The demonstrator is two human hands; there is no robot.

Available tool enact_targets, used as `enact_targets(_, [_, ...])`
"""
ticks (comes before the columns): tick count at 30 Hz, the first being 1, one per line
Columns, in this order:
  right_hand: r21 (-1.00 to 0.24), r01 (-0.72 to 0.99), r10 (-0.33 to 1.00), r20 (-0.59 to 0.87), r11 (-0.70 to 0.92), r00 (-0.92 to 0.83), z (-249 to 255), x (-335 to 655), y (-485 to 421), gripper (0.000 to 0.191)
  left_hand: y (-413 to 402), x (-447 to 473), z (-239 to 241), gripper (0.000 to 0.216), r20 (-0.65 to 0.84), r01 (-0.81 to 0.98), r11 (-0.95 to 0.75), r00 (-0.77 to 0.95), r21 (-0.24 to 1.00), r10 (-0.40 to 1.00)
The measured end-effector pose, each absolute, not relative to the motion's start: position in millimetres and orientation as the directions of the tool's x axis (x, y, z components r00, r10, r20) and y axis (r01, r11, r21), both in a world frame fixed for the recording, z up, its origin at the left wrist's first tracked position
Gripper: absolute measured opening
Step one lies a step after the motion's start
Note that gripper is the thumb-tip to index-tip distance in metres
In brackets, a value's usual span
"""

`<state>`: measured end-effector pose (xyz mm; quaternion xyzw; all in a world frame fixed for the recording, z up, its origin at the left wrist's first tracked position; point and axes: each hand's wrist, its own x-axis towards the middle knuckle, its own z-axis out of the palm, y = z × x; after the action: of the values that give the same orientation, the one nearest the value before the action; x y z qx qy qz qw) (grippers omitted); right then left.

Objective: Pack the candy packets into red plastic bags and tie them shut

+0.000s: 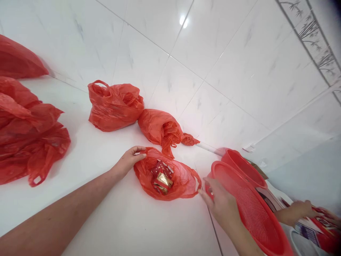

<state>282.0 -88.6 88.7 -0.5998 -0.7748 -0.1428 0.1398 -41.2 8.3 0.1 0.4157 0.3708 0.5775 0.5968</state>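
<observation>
On the white surface [144, 227], the left hand [130, 158] pinches the rim of a wide-mouthed red bag [183, 177] — shiny packets [163, 178] lying inside — while the blurred right hand [221, 199] meets its handle end, whether gripping I cannot tell.

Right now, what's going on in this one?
A person has an open red bag on a white surface, with gold and red packets inside. The left hand holds its rim; the right hand, blurred, is at the handle, grip unclear. Other red bags lie behind and leftward; a red basket is to the right. Another person's hand shows at far right.
</observation>
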Motion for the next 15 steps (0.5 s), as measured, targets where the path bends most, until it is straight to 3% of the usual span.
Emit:
enact_targets(3, [0.059, 0.970, 0.903, 0.354, 0.236, -0.242, 66.8, 266.7, -89.6, 0.042, 4.8, -44.0, 4.9, 0.057, 0.055, -0.288, -0.046, 0.023, 0.956, 0.998])
enact_targets(5, [0.024, 0.981, 0.928, 0.322, 0.191, -0.188, 56.5, 263.3, -88.7, 0.043, 0.2, -48.2, 8.3, 0.067, 0.022, -0.118, -0.028, -0.049, 0.993, 0.999])
enact_targets(9, [-0.156, 0.977, 0.964, 0.246, 0.144, -0.103, 46.6, 262.7, -87.6, 0.038, -14.8, -58.2, 17.1, 0.082, -0.040, 0.182, 0.059, -0.106, 0.982, 0.994])
enact_targets(12, [-0.333, 0.929, 0.972, 0.219, 0.158, -0.087, 51.0, 262.5, -82.3, 0.032, -21.8, -60.3, 28.9, 0.073, -0.077, 0.197, 0.075, 0.003, 0.978, 0.997])
enact_targets(15, [-0.563, 0.812, 0.983, 0.173, 0.152, -0.064, 75.4, 262.4, -71.9, 0.034, -19.7, -57.3, 51.9, 0.046, 0.019, 0.136, -0.023, 0.030, 0.990, 0.999])
